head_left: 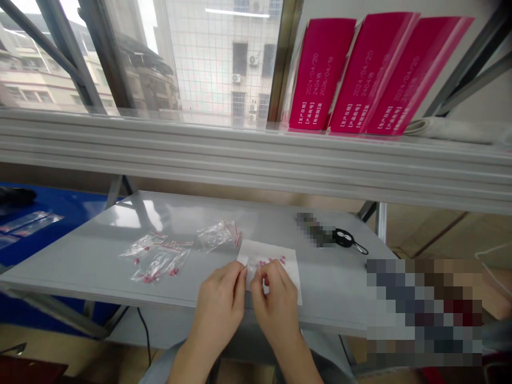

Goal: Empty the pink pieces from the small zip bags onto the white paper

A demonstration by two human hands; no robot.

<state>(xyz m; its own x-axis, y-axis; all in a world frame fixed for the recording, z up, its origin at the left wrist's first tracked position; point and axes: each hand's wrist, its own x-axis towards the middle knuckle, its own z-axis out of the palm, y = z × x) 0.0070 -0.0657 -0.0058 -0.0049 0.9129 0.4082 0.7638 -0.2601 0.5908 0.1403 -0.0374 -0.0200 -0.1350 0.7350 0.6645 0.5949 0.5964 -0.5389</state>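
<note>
Over a sheet of white paper (295, 274), my left hand (222, 290) and my right hand (277, 293) are close together with a small gap between them. The thumb and fingers of my left hand are pinched at the paper's left edge. A faint, clear film seems to show by its fingertips, but what it grips is too small to name. My right hand is pinched too, its fingertips hiding whatever they hold. Several small pink pieces (283, 260) lie on the paper just beyond my right fingers.
Clear zip bags (162, 258) with small red pieces lie on the left of the grey table (216, 212). Another clear bag (218, 236) is behind the paper. A black key fob (344, 238) lies at right. Pink boxes (322, 74) stand on the shelf (240, 160) above.
</note>
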